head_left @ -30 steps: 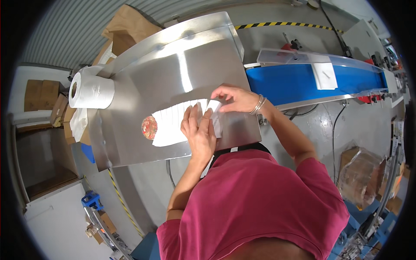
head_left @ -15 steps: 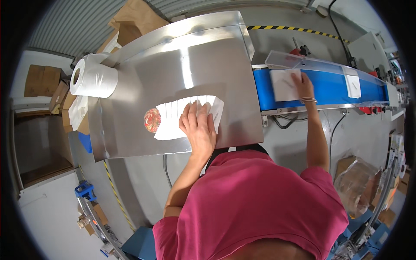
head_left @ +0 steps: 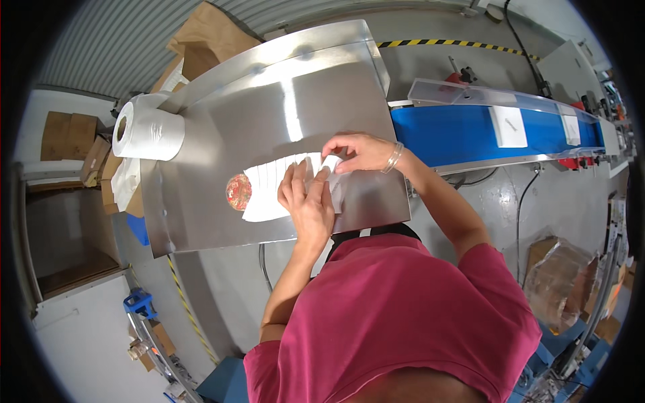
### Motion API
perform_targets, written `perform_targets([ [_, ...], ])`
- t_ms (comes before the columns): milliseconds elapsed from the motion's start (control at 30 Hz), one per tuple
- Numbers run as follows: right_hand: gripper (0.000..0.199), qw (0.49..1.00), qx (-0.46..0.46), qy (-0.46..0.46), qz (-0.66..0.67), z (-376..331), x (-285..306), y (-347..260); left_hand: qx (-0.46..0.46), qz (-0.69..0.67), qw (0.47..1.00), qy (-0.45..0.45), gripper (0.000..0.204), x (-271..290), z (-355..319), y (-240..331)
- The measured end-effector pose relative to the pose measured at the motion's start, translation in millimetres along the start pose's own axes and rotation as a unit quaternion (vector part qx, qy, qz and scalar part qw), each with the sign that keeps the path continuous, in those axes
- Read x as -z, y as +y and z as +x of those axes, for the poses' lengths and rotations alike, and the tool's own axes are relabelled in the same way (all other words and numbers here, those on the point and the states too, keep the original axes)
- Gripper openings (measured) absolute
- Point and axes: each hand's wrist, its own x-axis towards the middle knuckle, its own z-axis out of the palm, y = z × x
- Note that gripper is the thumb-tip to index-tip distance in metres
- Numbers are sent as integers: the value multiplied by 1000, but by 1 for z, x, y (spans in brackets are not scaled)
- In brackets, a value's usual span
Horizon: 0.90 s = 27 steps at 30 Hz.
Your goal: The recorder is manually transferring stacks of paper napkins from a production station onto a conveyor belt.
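Observation:
A row of overlapping flat white packets (head_left: 265, 195) lies on the metal table. My left hand (head_left: 309, 201) rests over the row with its fingers stretched out on top. At the row's right end, my right hand (head_left: 359, 151) pinches the edge of a white packet (head_left: 329, 164); the left fingers touch beside it and partly hide it. Against the row's left end sits a round object with a red, mottled pattern (head_left: 238, 192).
A blue conveyor belt (head_left: 443, 134) runs off to the right, carrying two white packets (head_left: 510, 126) under a clear guard (head_left: 463, 94). On the metal table's (head_left: 208, 127) left side stands a large white roll (head_left: 151, 131). Cardboard boxes (head_left: 68, 136) stand behind it.
My right hand has come back from the belt to the row's right end. The packet it was on has travelled right along the belt. My left hand stays on the row.

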Motion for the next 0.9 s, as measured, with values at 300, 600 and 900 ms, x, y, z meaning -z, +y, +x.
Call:
perform_targets([
  [300, 21, 939, -134, 312, -49, -75, 40, 80, 50, 20, 998, 21, 31, 5, 0, -10],
  [600, 47, 659, -162, 519, -520, -143, 96, 91, 14, 25, 999, 39, 33, -1, -2, -15],
  [900, 44, 995, -20, 82, -44, -3, -3, 5, 21, -8, 1000, 13, 28, 2, -2, -16],
])
